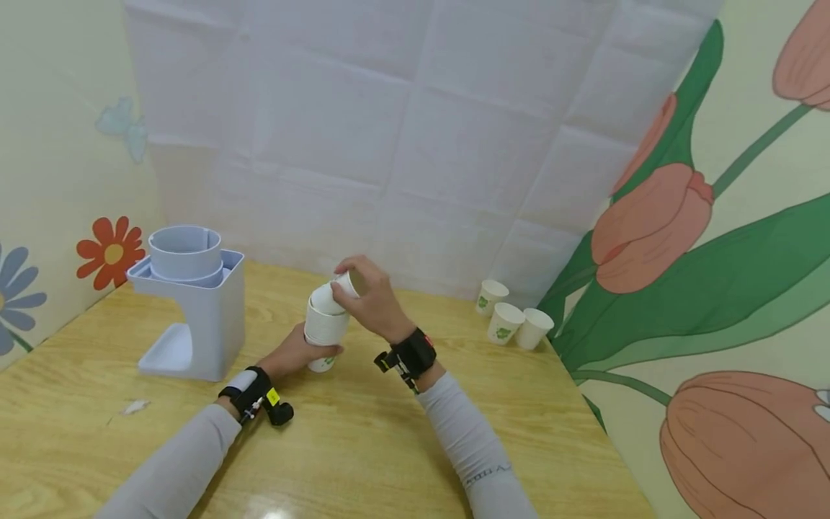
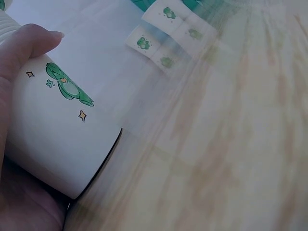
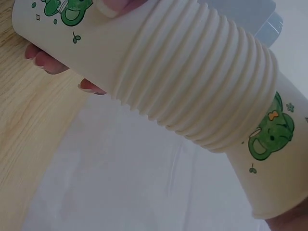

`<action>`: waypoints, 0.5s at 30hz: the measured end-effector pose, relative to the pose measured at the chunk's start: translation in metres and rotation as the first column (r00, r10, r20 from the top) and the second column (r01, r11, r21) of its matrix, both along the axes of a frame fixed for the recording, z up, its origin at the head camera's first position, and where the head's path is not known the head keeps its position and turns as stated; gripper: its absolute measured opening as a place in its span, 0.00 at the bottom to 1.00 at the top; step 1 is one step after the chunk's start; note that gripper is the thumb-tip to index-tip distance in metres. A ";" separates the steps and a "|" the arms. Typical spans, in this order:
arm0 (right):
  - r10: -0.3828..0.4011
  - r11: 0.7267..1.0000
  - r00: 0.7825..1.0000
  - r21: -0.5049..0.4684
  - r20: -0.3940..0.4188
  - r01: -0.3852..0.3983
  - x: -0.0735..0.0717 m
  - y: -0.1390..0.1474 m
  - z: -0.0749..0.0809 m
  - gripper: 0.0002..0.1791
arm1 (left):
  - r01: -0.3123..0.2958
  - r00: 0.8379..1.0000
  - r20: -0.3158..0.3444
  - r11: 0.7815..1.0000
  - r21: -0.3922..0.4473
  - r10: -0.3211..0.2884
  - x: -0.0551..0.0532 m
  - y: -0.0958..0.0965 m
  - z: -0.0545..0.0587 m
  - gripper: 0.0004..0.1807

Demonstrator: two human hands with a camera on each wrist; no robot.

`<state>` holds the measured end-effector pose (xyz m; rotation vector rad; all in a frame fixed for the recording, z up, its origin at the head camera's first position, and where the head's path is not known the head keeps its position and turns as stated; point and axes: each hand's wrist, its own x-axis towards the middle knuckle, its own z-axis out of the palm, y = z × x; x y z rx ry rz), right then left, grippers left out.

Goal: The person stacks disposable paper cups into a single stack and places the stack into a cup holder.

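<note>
A stack of white paper cups (image 1: pixel 326 326) stands slightly tilted above the table, and my left hand (image 1: pixel 300 353) grips it around its lower part. The stack's ribbed rims (image 3: pixel 197 72) and green cartoon print show in the right wrist view. One more paper cup (image 3: pixel 272 139) leans out of the stack's top end, its base inside the uppermost rim and its mouth outward. My right hand (image 1: pixel 375 299) pinches that cup near its rim between thumb and fingers. In the left wrist view, my left thumb (image 2: pixel 33 43) lies along the stack's side.
A pale blue plastic stand (image 1: pixel 227 310) with a round tube (image 1: pixel 186 252) on top is left of my hands. Three paper cups, one of them the middle cup (image 1: pixel 506 324), stand at the right back, near the wall. A small white scrap (image 1: pixel 136 407) lies on the wooden table (image 1: pixel 350 454).
</note>
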<state>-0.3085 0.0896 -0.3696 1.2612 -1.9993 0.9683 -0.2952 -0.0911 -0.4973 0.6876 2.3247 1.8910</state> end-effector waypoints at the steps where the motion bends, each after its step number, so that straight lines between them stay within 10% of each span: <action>1: 0.008 1.000 1.000 0.014 0.003 -0.008 0.000 0.000 0.000 0.12 | 0.000 1.000 0.000 1.000 -0.002 0.000 0.000 0.000 0.000 0.33; 15: -0.011 0.945 0.995 0.327 0.095 -0.020 0.006 -0.006 -0.005 0.23 | 0.000 1.000 -0.018 1.000 -0.016 -0.001 -0.001 -0.001 0.000 0.32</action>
